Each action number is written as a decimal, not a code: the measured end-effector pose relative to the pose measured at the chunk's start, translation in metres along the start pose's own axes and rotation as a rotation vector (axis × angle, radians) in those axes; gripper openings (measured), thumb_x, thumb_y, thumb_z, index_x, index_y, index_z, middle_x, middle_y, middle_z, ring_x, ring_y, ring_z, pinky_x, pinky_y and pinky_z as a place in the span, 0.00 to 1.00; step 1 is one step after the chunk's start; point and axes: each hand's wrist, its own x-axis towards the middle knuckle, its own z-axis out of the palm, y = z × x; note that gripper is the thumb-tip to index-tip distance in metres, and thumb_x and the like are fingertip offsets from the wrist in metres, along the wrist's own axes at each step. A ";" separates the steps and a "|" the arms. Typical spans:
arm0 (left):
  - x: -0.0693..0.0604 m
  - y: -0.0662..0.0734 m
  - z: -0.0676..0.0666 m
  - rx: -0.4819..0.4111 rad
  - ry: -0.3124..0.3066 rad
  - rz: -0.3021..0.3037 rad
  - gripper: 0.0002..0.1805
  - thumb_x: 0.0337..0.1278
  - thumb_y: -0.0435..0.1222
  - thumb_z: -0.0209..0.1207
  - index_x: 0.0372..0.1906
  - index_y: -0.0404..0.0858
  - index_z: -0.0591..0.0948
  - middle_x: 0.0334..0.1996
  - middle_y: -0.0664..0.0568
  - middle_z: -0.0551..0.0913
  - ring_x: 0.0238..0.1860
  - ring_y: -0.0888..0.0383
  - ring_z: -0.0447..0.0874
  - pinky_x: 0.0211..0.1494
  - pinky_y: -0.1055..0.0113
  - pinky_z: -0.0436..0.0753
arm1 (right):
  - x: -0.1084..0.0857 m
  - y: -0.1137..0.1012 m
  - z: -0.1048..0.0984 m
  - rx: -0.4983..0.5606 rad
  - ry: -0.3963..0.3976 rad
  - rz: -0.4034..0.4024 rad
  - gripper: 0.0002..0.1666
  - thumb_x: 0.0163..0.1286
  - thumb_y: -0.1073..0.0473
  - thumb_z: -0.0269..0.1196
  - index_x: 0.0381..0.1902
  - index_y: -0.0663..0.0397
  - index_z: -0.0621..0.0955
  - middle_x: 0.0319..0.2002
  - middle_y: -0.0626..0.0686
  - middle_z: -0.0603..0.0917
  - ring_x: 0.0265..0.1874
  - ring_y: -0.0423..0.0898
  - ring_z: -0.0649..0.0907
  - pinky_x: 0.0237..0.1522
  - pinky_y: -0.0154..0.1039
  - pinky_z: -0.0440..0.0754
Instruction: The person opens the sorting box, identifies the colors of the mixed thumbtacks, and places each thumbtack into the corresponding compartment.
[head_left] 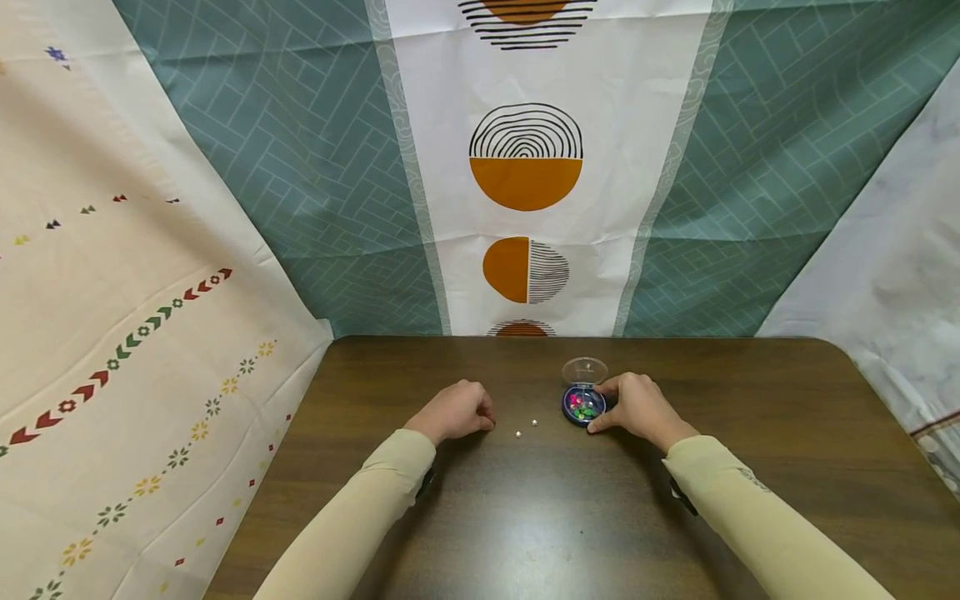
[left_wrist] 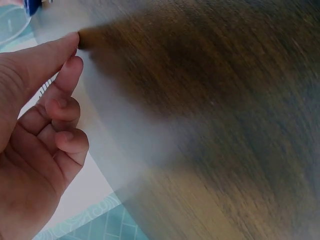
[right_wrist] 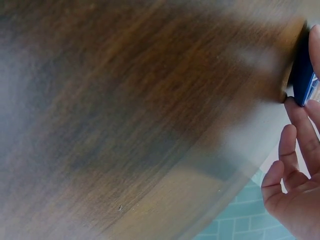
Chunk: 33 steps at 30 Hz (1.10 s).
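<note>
My right hand [head_left: 637, 408] grips the side of a small round blue case [head_left: 566, 410], thumb at its near edge and fingers at the far side. Its clear lid [head_left: 585, 371] stands open at the back. Inside lie several tiny pink and green pieces [head_left: 577, 403]. In the right wrist view, the case's blue side [right_wrist: 302, 70] shows between thumb and fingers. My left hand [head_left: 456, 411] is low over the table left of the case, fingers curled and thumb tip near the index finger; no held thing shows. Two tiny whitish pieces [head_left: 518, 434] lie between the hands.
The brown wooden table [head_left: 525, 517] ends at a patterned curtain [head_left: 525, 183] behind it. A cream cloth with coloured motifs [head_left: 150, 375] hangs along the left side, and a pale cloth [head_left: 885, 275] along the right.
</note>
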 end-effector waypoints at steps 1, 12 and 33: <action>0.000 0.000 0.000 0.000 0.001 -0.007 0.03 0.50 0.40 0.66 0.25 0.51 0.86 0.21 0.67 0.81 0.24 0.67 0.77 0.32 0.72 0.77 | 0.000 0.000 0.000 0.000 0.001 0.000 0.46 0.32 0.39 0.78 0.51 0.53 0.82 0.51 0.56 0.83 0.52 0.56 0.79 0.56 0.56 0.73; 0.000 0.001 0.000 0.049 0.030 -0.021 0.05 0.53 0.39 0.63 0.24 0.51 0.84 0.21 0.65 0.80 0.22 0.66 0.74 0.29 0.71 0.75 | -0.001 0.000 0.000 0.006 0.001 -0.014 0.46 0.34 0.39 0.77 0.52 0.54 0.81 0.51 0.57 0.83 0.52 0.56 0.79 0.56 0.56 0.73; 0.014 0.008 -0.006 -0.174 0.331 -0.074 0.08 0.66 0.39 0.49 0.36 0.44 0.79 0.30 0.58 0.78 0.28 0.62 0.73 0.35 0.68 0.74 | 0.000 0.000 0.000 -0.010 0.010 -0.022 0.44 0.32 0.39 0.78 0.50 0.53 0.83 0.49 0.56 0.84 0.51 0.55 0.80 0.55 0.56 0.73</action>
